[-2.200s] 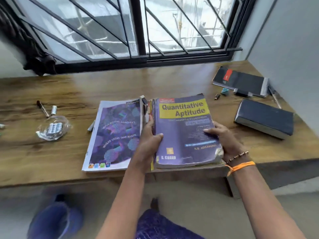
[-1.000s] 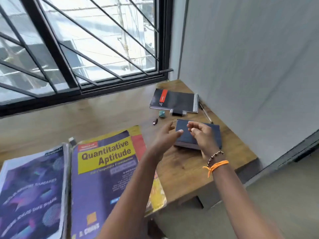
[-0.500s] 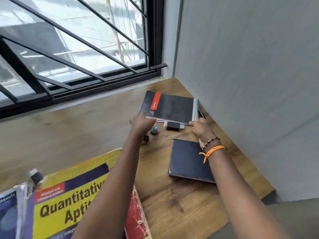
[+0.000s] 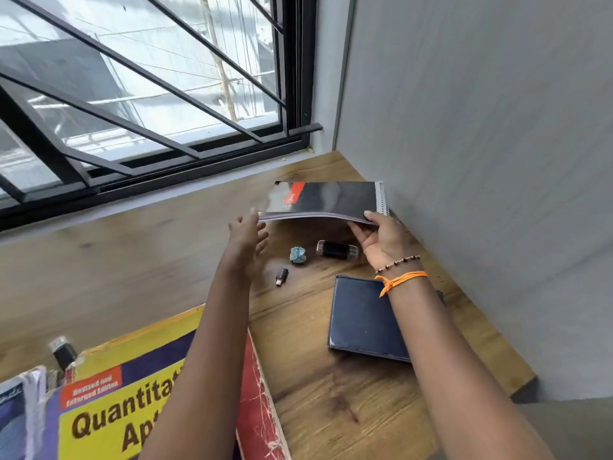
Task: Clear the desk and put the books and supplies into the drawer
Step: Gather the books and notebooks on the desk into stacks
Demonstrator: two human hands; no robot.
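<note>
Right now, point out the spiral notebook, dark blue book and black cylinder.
spiral notebook [image 4: 331, 199]: head view, black front cover.
dark blue book [image 4: 361, 322]: head view, cover centre.
black cylinder [image 4: 336, 250]: head view, mid-body.

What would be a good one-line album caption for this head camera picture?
Right hand lifts a black spiral notebook off the wooden desk while the left hand reaches for its other edge.

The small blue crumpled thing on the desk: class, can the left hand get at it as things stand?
Probably yes. The left hand is open just beside the blue crumpled thing, with only bare desk between them.
</note>
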